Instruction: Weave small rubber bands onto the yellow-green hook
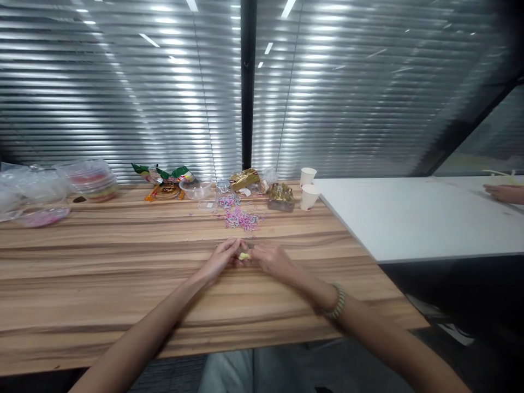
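Observation:
Over the wooden table, my left hand [228,252] and my right hand [268,256] meet, fingertips close together. Pinched between them is a small yellow-green piece [244,256], too small and blurred to name. The fingers of both hands are closed and partly hide it. Just beyond my hands lies a loose heap of small pink, purple and white pieces [241,219]. More of these pieces spill from a clear plastic container [224,191] behind the heap.
Two paper cups [310,196] stand at the back right beside a gold-wrapped box [281,197]. A clear bowl [195,189] and green snack bags [180,174] sit at the back. Stacked plastic tubs [90,180] are far left. Another person's hand [505,193] shows over the white table [393,218].

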Demonstrator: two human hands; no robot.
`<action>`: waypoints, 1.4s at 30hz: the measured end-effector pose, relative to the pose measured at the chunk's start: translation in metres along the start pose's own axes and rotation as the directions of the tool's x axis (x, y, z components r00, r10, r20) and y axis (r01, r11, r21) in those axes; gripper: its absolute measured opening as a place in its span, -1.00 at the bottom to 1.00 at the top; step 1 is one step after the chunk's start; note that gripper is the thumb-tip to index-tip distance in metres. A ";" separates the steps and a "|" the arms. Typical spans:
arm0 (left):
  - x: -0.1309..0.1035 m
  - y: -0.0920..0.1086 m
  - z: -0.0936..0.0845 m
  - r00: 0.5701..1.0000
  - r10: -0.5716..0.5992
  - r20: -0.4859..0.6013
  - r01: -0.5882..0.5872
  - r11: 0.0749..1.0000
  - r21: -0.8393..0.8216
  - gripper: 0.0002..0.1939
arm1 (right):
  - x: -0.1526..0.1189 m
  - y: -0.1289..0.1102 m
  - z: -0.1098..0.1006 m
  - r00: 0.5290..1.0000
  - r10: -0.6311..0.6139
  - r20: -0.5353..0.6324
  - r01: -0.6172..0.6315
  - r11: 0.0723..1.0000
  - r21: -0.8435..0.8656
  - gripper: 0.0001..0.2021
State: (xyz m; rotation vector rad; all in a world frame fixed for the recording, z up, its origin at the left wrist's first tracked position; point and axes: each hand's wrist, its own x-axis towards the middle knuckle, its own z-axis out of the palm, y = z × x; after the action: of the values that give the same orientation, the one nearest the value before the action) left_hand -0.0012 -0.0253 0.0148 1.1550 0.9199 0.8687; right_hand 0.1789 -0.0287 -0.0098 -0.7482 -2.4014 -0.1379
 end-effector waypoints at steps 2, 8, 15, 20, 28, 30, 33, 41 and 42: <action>0.003 -0.001 -0.005 0.999 0.018 -0.047 -0.017 1.000 0.012 -0.64 | -0.001 -0.002 0.001 1.000 -0.009 -0.024 0.011 0.997 0.083 -0.75; 0.005 0.002 -0.010 0.968 0.211 -0.134 -0.208 0.978 0.033 -0.67 | -0.002 0.000 0.001 0.987 0.160 -0.021 -0.149 0.953 0.263 -0.78; 0.003 -0.005 -0.002 0.940 0.341 0.028 -0.333 0.893 0.303 -0.76 | 0.004 0.000 -0.004 0.932 0.360 0.033 -0.329 0.807 0.490 -0.79; 0.006 -0.013 -0.005 0.963 0.271 -0.018 -0.256 0.928 0.270 -0.76 | 0.008 -0.002 0.000 0.694 0.686 0.218 -0.478 0.213 0.852 -0.63; -0.003 -0.005 0.008 0.934 0.267 0.237 -0.331 0.895 0.297 -0.81 | 0.012 -0.008 -0.004 0.644 0.644 0.414 -0.349 -0.234 0.907 -0.72; -0.003 0.003 0.002 0.931 0.330 0.159 -0.366 0.839 0.403 -0.81 | 0.012 -0.007 -0.005 0.612 0.710 0.348 -0.337 -0.164 0.927 -0.70; 0.002 0.012 -0.019 0.879 0.465 -0.103 -0.316 0.731 0.605 -0.80 | 0.012 -0.004 -0.008 0.578 0.771 0.267 -0.338 -0.072 0.938 -0.67; 0.010 0.012 -0.067 0.891 0.447 -0.080 -0.104 0.373 0.922 -0.85 | 0.010 -0.002 -0.006 0.570 0.753 0.330 -0.387 -0.108 0.916 -0.63; 0.009 0.011 -0.069 0.898 0.433 -0.076 -0.104 0.376 0.921 -0.88 | 0.010 -0.001 -0.005 0.574 0.754 0.319 -0.401 -0.080 0.912 -0.63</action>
State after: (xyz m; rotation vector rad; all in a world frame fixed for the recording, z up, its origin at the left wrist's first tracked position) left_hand -0.0625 0.0101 0.0139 2.2371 1.5993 0.8170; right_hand 0.1743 -0.0262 -0.0002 -0.9422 -1.1041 1.4185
